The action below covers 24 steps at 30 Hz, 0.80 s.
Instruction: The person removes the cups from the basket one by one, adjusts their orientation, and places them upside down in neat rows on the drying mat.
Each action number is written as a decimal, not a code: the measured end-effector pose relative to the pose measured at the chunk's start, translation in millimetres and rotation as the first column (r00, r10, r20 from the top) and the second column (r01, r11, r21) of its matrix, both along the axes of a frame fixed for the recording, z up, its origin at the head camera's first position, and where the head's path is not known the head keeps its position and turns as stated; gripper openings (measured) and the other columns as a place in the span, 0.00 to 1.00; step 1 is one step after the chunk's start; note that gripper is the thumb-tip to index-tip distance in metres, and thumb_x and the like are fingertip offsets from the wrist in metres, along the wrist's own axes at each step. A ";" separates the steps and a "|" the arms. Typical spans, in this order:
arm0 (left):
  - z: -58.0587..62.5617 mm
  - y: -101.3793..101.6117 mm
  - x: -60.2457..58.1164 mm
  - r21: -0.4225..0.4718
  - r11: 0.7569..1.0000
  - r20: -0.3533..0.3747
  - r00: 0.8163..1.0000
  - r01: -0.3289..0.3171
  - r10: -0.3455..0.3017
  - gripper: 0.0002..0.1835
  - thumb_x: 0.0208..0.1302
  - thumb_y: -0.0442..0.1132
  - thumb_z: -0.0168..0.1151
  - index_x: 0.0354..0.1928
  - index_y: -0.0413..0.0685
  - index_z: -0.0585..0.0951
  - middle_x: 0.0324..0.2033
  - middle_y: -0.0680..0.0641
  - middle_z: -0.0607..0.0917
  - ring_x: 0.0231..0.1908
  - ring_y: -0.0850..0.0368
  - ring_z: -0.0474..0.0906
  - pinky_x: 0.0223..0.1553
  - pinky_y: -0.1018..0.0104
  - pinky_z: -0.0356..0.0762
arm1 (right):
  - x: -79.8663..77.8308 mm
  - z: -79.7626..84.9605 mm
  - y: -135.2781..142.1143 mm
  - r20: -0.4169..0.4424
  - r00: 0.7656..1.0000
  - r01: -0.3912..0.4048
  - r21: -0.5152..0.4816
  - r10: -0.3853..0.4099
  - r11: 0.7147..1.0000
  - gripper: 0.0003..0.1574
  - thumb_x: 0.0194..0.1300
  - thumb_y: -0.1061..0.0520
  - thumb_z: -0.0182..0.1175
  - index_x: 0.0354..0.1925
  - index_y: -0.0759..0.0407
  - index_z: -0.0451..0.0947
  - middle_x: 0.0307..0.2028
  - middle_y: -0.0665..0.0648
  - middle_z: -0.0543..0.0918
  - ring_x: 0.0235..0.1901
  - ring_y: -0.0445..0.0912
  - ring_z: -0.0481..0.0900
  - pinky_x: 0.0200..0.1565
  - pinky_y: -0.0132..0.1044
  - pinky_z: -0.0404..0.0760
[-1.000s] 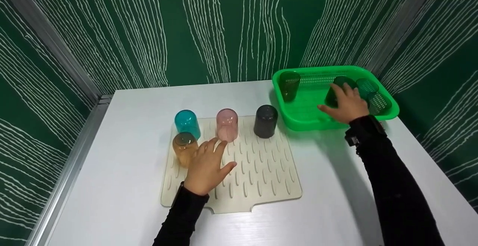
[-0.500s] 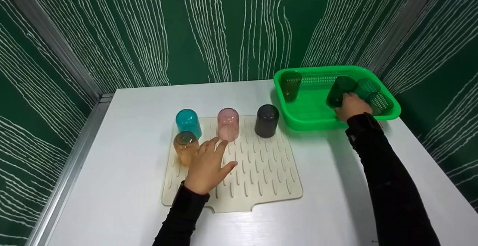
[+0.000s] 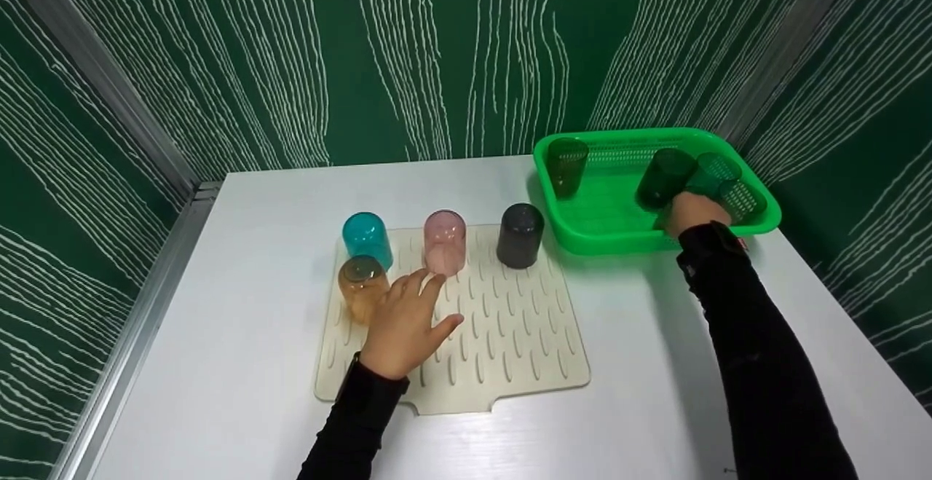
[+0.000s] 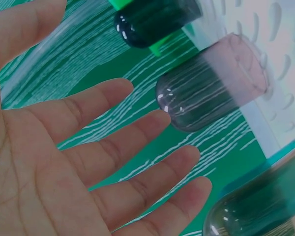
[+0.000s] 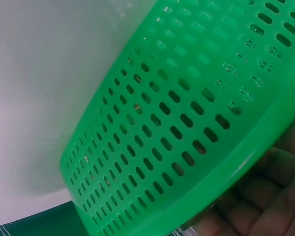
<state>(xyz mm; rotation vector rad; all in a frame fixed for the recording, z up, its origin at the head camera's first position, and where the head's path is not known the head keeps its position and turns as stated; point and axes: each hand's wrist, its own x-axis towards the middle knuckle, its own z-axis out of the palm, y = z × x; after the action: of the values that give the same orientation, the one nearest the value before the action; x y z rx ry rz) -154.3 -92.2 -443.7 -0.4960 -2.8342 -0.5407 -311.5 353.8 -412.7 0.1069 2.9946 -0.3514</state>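
Observation:
My left hand (image 3: 402, 327) is held over the cream ridged mat (image 3: 502, 349) with its fingers spread. Near its fingertips are an upside-down amber glass (image 3: 362, 287) and a pink glass (image 3: 444, 241), seen also in the left wrist view. Behind the amber one is a blue glass (image 3: 365, 238); a dark grey glass (image 3: 520, 236) stands at the mat's right corner. My right hand (image 3: 695, 212) reaches down inside the front of the green basket (image 3: 608, 243), fingers curled behind its perforated wall (image 5: 152, 128). I cannot tell what they hold. Beside it stands a dark glass (image 3: 666, 176).
Another dark glass (image 3: 566, 167) leans at the basket's left end. Towards its right end are a teal glass (image 3: 717, 169) and a further glass (image 3: 743, 202). The white table (image 3: 240, 261) meets green walls (image 3: 437, 57) with white wavy lines at the back and sides.
My right hand moved off the dark glass, going lower and slightly right inside the basket, and its spread fingers have drawn in. The left hand and the glasses on the mat stayed put.

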 end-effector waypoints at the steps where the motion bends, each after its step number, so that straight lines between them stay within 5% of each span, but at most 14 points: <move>1: -0.1 -0.1 0.2 0.002 1.000 0.003 1.000 0.000 0.000 0.33 0.69 0.53 0.74 0.68 0.39 0.80 0.65 0.31 0.82 0.65 0.31 0.79 0.67 0.36 0.76 | -0.3 -0.9 0.1 -0.002 1.000 -0.003 0.002 0.003 1.000 0.14 0.73 0.64 0.53 0.32 0.72 0.79 0.43 0.83 0.84 0.37 0.66 0.82 0.46 0.66 0.84; 8: -0.1 -0.5 1.0 0.010 1.000 0.008 1.000 0.003 -0.003 0.33 0.69 0.52 0.74 0.67 0.38 0.80 0.65 0.31 0.82 0.65 0.32 0.79 0.67 0.37 0.77 | 0.8 -8.0 -0.8 -0.045 0.999 -0.009 -0.019 0.008 1.000 0.17 0.77 0.61 0.50 0.36 0.72 0.79 0.42 0.82 0.84 0.40 0.71 0.83 0.44 0.64 0.82; 14: 0.1 -0.4 0.6 0.010 1.000 0.011 1.000 -0.001 0.001 0.32 0.70 0.52 0.73 0.67 0.38 0.80 0.64 0.31 0.83 0.65 0.33 0.80 0.67 0.38 0.77 | 10.9 -8.6 -8.3 -0.167 0.985 -0.054 -0.098 0.037 0.994 0.22 0.83 0.58 0.46 0.52 0.79 0.75 0.45 0.84 0.81 0.44 0.77 0.81 0.47 0.69 0.78; 24: 1.4 0.6 2.0 0.024 1.000 0.025 1.000 -0.001 0.001 0.32 0.72 0.51 0.71 0.68 0.38 0.79 0.64 0.31 0.83 0.65 0.33 0.80 0.67 0.38 0.76 | 43.4 1.2 -43.9 -0.499 0.863 -0.241 -0.277 0.075 0.930 0.16 0.84 0.60 0.52 0.49 0.73 0.79 0.36 0.75 0.83 0.31 0.63 0.76 0.40 0.56 0.70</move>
<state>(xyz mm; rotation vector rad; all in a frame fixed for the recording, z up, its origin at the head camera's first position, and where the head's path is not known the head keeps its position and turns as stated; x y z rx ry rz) -152.4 -91.6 -442.4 -0.4864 -2.8482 -0.5846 -268.2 309.9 -411.4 -0.3105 3.3272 -0.9892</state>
